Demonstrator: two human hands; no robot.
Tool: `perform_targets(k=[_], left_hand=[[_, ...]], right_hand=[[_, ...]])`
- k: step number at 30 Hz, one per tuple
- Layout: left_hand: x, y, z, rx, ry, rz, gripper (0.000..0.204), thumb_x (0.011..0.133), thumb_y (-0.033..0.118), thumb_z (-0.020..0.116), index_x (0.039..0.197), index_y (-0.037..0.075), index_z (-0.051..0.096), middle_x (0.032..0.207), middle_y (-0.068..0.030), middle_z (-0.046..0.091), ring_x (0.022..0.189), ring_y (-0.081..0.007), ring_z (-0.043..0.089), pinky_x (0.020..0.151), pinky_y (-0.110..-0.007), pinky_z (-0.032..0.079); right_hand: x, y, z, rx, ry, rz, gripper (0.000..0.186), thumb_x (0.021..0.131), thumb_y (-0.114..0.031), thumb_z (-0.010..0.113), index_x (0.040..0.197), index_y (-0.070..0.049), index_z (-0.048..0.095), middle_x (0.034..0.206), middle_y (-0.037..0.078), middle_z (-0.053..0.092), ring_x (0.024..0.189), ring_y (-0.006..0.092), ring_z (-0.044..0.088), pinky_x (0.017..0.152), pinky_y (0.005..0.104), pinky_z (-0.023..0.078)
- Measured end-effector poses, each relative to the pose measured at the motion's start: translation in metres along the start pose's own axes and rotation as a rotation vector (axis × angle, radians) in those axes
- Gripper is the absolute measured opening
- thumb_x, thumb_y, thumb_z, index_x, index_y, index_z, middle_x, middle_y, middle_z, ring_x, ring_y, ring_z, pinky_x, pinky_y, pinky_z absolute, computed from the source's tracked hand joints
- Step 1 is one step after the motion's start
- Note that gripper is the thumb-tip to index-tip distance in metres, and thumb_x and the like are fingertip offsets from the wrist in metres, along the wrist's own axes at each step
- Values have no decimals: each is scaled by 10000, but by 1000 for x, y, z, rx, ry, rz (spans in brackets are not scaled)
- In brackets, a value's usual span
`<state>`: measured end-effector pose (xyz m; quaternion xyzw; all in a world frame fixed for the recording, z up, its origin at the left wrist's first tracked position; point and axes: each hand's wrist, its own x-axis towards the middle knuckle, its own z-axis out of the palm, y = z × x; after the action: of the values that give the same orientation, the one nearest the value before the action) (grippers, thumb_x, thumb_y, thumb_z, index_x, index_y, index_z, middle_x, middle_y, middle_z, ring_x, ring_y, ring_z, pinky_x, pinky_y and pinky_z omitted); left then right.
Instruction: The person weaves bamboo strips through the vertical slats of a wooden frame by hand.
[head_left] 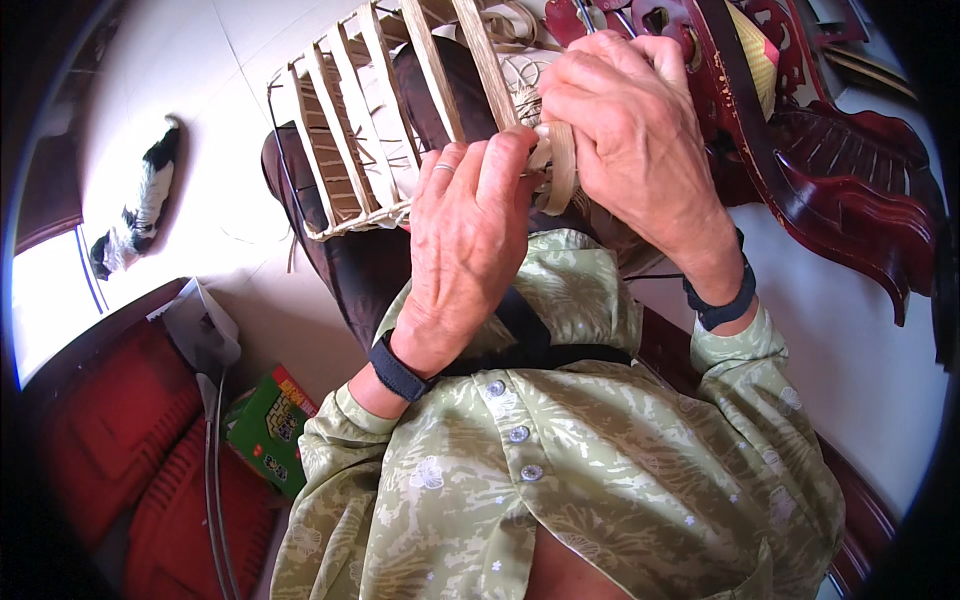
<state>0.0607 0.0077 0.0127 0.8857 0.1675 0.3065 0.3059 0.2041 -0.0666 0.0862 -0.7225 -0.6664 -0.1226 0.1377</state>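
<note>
A half-woven basket (378, 85) of pale flat strips, with open slats and thin dark ties, rests tilted across my lap. My left hand (468, 215) has its fingers curled over the near right rim of it, thumb side toward the other hand. My right hand (630, 135) is closed just beside, its fingertips pressed at the same corner. Between the two hands a pale flat strip (562, 168) bends in a loop around the rim. The ends of the strip are hidden by my fingers. Thin loose fibres (525, 80) show behind the hands.
Carved dark-red wooden furniture (770, 170) stands close at the right. At the left, a black-and-white animal (145, 200) is on the pale floor (215, 110). Lower left are red cushions (130, 420), a green box (268, 430) and a clear plastic piece (200, 325).
</note>
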Motion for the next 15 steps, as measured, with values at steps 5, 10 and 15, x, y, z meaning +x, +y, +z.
perform_targets(k=[5,10,15], left_hand=[[1,-2,-2,39,-29,67,268,819,43,673,1071,123,631,848,-70,575,809,-297,568,752,-410,456],[2,-6,1,20,-9,70,228,786,37,673,992,134,664,845,-57,573,798,-287,570,743,-414,463],[1,-6,4,-10,23,66,200,781,41,683,959,131,673,836,-51,568,779,-277,569,726,-411,463]], right_hand=[[3,14,-8,86,-181,-4,52,779,-24,645,828,-36,639,883,50,642,992,219,614,883,373,401],[5,27,-6,266,-87,-8,59,810,-4,663,864,-26,669,923,62,674,949,218,643,865,357,459],[-14,69,-11,913,86,406,83,924,-69,667,941,3,705,872,70,694,753,158,634,684,275,499]])
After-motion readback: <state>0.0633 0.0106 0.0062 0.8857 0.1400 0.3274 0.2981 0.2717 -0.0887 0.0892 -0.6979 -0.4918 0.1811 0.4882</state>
